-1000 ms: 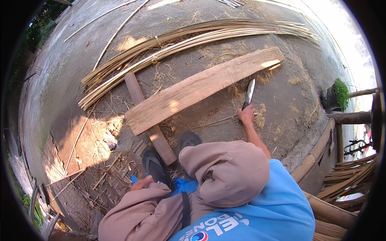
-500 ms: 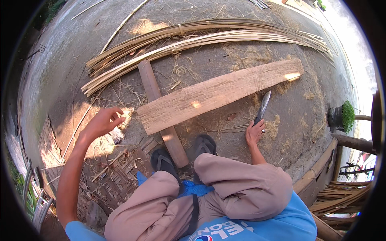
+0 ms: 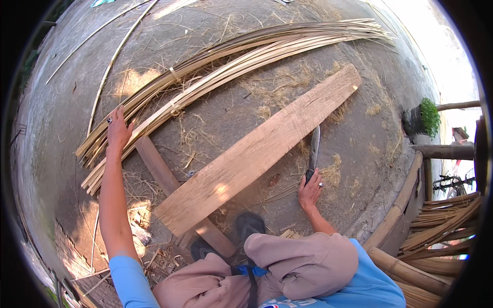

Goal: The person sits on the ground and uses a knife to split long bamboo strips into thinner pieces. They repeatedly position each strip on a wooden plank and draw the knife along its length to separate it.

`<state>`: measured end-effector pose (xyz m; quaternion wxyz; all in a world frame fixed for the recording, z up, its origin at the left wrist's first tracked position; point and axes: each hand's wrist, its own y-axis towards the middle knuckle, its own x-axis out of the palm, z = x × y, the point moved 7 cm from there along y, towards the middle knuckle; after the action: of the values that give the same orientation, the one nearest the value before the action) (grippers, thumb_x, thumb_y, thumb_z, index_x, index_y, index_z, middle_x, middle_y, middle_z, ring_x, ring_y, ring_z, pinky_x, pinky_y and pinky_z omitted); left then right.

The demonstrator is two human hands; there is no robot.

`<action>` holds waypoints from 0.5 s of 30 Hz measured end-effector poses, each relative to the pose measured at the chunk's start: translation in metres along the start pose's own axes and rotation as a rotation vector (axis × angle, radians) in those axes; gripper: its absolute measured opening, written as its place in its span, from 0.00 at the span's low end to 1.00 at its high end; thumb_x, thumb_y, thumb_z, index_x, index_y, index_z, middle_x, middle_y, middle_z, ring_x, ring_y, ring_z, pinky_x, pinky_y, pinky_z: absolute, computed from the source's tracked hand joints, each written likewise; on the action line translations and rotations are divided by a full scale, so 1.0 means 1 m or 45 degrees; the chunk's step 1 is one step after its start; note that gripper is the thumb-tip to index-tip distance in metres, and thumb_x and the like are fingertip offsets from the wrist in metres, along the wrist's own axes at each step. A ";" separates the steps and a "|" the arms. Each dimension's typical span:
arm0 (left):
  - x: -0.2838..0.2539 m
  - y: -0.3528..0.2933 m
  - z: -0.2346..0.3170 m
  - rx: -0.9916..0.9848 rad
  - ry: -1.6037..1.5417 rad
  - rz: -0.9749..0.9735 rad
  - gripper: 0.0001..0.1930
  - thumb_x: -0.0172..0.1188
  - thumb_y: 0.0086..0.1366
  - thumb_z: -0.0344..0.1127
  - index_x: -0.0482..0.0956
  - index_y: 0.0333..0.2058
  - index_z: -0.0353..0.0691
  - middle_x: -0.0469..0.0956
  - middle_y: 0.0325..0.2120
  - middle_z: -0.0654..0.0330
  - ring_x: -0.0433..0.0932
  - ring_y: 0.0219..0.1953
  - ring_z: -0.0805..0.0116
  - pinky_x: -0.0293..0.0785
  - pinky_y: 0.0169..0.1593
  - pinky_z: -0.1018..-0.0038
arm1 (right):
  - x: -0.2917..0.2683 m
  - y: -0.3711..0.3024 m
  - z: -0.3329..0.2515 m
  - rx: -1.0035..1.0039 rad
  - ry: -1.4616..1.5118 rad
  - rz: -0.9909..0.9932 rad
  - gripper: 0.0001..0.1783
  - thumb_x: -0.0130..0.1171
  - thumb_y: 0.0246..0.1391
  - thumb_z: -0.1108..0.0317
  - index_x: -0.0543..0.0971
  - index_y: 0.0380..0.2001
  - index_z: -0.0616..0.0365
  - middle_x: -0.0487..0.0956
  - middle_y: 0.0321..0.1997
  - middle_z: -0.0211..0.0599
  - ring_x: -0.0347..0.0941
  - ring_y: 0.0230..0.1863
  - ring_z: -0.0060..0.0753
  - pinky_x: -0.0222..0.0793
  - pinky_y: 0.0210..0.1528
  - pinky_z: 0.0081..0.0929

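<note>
- The left hand is reaching over the near end of the darker strip bundle; its fingers are spreading loosely, gripping nothing visible. Whether they are touching the strips, I cannot tell.
- The paler strip bundle is running alongside on the ground, passing beneath the left wrist.
- The right hand is holding the knife, its fingers curling around the black handle; the blade is pointing away from them, its tip lying close to the wooden plank.
- The plank is resting across a wooden crosspiece, between the hands.
</note>
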<state>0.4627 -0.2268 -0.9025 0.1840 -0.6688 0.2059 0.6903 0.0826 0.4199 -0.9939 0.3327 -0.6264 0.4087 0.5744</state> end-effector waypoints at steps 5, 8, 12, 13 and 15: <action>0.043 0.056 0.007 0.009 0.039 0.157 0.54 0.70 0.60 0.39 0.41 0.76 0.52 0.54 0.73 0.45 0.50 0.75 0.42 0.56 0.73 0.47 | -0.002 0.003 0.003 0.054 0.011 -0.087 0.40 0.55 0.66 0.54 0.56 0.72 0.63 0.69 0.59 0.54 0.70 0.58 0.57 0.68 0.56 0.49; 0.066 0.085 0.000 -0.081 -0.013 0.007 0.57 0.70 0.59 0.37 0.37 0.77 0.55 0.56 0.73 0.45 0.52 0.75 0.43 0.56 0.73 0.46 | -0.006 0.001 -0.001 0.048 -0.009 -0.085 0.40 0.56 0.65 0.55 0.56 0.73 0.63 0.69 0.58 0.53 0.70 0.57 0.57 0.68 0.56 0.49; 0.091 0.095 -0.004 -0.217 -0.086 -0.145 0.60 0.75 0.55 0.39 0.37 0.76 0.56 0.60 0.71 0.44 0.60 0.71 0.41 0.52 0.72 0.39 | -0.008 0.000 -0.002 0.061 -0.004 -0.095 0.40 0.56 0.65 0.56 0.56 0.72 0.63 0.69 0.56 0.53 0.71 0.55 0.57 0.68 0.55 0.50; 0.093 0.094 -0.008 -0.241 -0.103 -0.155 0.61 0.75 0.55 0.40 0.37 0.76 0.57 0.60 0.70 0.44 0.62 0.70 0.41 0.51 0.72 0.37 | -0.009 0.001 -0.005 0.047 -0.003 -0.080 0.40 0.56 0.65 0.56 0.56 0.72 0.63 0.69 0.56 0.53 0.70 0.55 0.57 0.68 0.55 0.50; 0.083 0.093 -0.005 -0.167 0.032 -0.082 0.51 0.76 0.54 0.46 0.56 0.72 0.52 0.64 0.68 0.47 0.70 0.65 0.45 0.53 0.67 0.34 | -0.009 0.001 -0.008 0.019 0.003 -0.047 0.40 0.56 0.65 0.56 0.56 0.72 0.62 0.69 0.56 0.53 0.70 0.55 0.57 0.68 0.55 0.50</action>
<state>0.4146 -0.3097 -0.9820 0.1593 -0.6944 0.1407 0.6875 0.0857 0.4134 -0.9842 0.3475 -0.6320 0.4016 0.5644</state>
